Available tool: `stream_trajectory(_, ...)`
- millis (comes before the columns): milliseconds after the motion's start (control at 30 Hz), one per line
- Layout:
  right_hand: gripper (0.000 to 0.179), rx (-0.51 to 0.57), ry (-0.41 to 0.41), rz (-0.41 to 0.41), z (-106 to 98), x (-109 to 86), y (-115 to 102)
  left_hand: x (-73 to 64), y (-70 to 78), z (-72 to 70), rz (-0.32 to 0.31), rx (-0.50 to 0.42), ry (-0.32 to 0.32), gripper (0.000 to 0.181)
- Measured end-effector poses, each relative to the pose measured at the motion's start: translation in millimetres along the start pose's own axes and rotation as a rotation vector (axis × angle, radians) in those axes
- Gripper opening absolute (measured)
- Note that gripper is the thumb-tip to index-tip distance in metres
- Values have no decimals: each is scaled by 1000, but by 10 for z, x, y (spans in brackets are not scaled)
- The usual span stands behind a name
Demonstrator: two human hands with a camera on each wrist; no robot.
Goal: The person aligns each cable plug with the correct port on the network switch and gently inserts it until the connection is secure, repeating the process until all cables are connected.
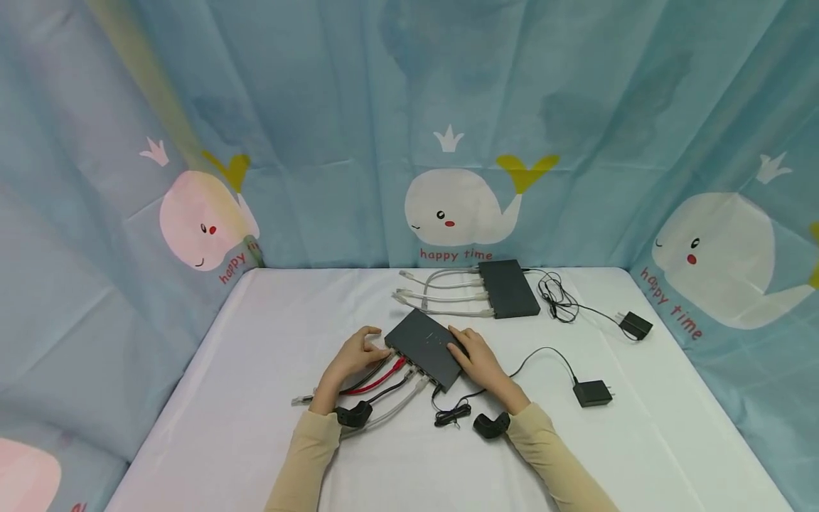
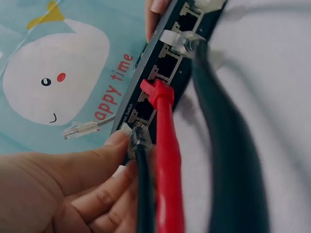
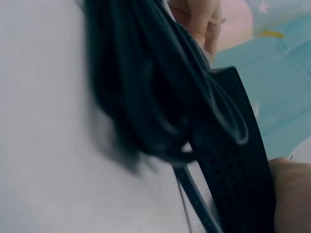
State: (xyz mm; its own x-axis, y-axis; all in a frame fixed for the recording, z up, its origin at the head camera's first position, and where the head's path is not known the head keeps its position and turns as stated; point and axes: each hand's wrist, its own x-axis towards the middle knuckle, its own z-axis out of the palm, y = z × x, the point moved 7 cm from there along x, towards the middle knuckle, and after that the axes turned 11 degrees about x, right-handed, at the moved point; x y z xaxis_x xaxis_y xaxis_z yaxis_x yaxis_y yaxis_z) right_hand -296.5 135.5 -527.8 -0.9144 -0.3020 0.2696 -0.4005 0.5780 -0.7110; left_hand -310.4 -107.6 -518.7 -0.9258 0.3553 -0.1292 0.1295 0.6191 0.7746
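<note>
A black network switch stands tilted on the white table between both hands. My left hand pinches the clear plug of a black network cable at the switch's end port, thumb on one side and fingers underneath. Beside it, a red network cable sits in the row of ports, followed by another black cable with a clear plug. A grey cable runs from the switch's near end. Across the switch's right side, my right hand holds its edge, fingers on the top face.
A second black switch with several grey cables lies at the back, its cord leading to a power adapter. Closer in are a bundled black cord and another adapter. A whale-print curtain hangs behind the table.
</note>
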Motion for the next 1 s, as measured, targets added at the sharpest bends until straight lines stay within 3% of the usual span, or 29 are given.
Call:
stream_trajectory(200,57,-9,8,51,-11,9,-46,30,-7,54,99,-86,-113,53)
stream_trajectory(367,54,-56,31,38,-1,122,-92,45,7,55,135,-78,-95,50)
stream_trajectory(533,51,-88,18,-60,34,267,-117,64,-8,56,86,-83,-34,48)
stream_trajectory(700,54,-87,-40,-144,79,348,-111,74,-51,43,-5,-120,32,45)
stream_trajectory(1000,52,-85,-22,-167,74,352,-102,89,-72,70,-94,-199,70,44)
